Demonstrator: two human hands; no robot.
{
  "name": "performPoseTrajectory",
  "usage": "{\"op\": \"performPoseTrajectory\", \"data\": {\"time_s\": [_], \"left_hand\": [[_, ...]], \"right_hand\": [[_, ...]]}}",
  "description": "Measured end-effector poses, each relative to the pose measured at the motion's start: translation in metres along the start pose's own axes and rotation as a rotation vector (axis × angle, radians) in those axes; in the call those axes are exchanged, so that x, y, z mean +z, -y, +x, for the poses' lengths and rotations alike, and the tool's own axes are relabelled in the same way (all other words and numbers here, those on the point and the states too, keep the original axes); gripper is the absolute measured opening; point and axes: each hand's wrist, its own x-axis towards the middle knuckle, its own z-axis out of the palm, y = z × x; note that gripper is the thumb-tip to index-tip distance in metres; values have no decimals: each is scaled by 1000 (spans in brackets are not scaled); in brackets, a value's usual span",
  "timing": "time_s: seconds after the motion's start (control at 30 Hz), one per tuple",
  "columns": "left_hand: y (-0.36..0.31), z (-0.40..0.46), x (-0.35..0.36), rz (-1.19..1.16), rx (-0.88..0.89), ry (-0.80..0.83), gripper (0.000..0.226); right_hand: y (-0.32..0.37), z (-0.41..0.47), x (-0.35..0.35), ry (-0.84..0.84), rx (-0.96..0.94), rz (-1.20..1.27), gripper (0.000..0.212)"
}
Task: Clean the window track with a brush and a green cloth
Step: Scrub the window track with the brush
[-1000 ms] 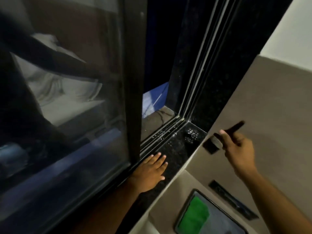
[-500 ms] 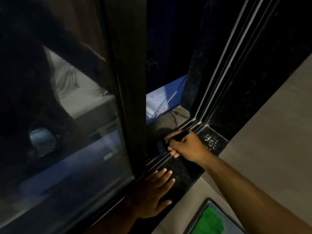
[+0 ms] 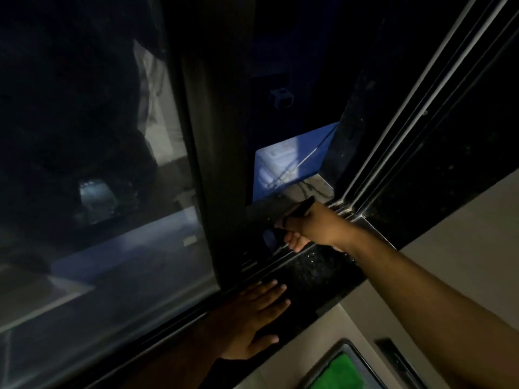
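My right hand is closed around a dark brush; the black handle tip sticks out above my knuckles and the bristle end rests down in the window track beside the sliding frame. My left hand lies flat, fingers spread, on the black granite sill, holding nothing. The green cloth lies in a tray at the bottom edge of the view, below my right forearm.
The dark sliding window frame stands just left of the brush, with reflective glass to its left. Vertical metal rails rise at the right. A beige wall and a small dark strip lie below the sill.
My right hand came from the beige wall over to the track with the brush, then slid slightly further in. The left hand stayed flat on the sill. The view moved closer.
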Motion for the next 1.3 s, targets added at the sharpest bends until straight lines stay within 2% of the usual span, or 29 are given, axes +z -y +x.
{"op": "performPoseTrajectory", "data": {"time_s": [0.07,0.13,0.17,0.23,0.3,0.37,0.43,0.5,0.53,0.57,0.63,0.7,0.73,0.8,0.83,0.87,0.93,0.97,1.1,1.13,1.17,1.23,1.3], "left_hand": [[0,0,0,3,-2,-10,64],[0,0,0,12,-3,-27,64],[0,0,0,18,-5,-37,64],[0,0,0,24,-3,-58,64],[0,0,1,22,3,-62,64],[0,-1,0,21,1,-53,64],[0,0,0,29,-2,-45,64],[0,0,1,36,1,-38,65],[0,-1,1,42,3,-40,65],[0,-1,0,51,7,-49,65],[-1,-1,-1,62,12,-76,65],[-1,-1,-2,69,9,-87,66],[-1,0,-3,74,7,-78,66],[1,0,-1,67,8,-72,66],[1,1,0,56,10,-71,66],[1,1,1,47,9,-70,65],[0,0,3,41,3,-53,65],[0,0,3,37,1,-39,65],[0,0,2,48,5,-58,64],[-1,0,2,54,5,-63,64],[-1,-1,1,56,2,-66,64],[-2,-2,-1,53,-3,-75,64],[-2,-1,1,54,-8,-86,64]], "right_hand": [[-3,1,4,50,26,36,14],[-15,8,-20,-106,81,-54,11],[-21,14,-38,-242,74,-221,17],[-28,19,-74,-460,90,-706,31],[-27,17,-85,-542,177,-916,30],[-21,14,-68,-563,216,-886,30],[-11,6,-35,-519,131,-556,26],[1,1,3,-322,113,-110,23],[5,-1,17,-225,104,36,24],[7,-1,25,-161,83,83,24],[2,4,22,-164,54,37,24],[-7,7,-1,-320,65,-176,25],[-12,7,-18,-413,67,-390,26],[-14,2,-48,-490,117,-957,30],[-14,0,-55,-508,138,-1115,32],[-14,1,-57,-513,154,-1166,34],[-7,0,-41,-451,143,-1094,32],[-4,-1,-26,-385,94,-972,29],[2,2,18,-155,21,-16,30],[-3,2,17,-145,27,70,30],[-11,4,9,-169,39,58,30],[-27,5,-18,-330,65,-125,31],[-34,4,-54,-510,78,-595,26]]}}
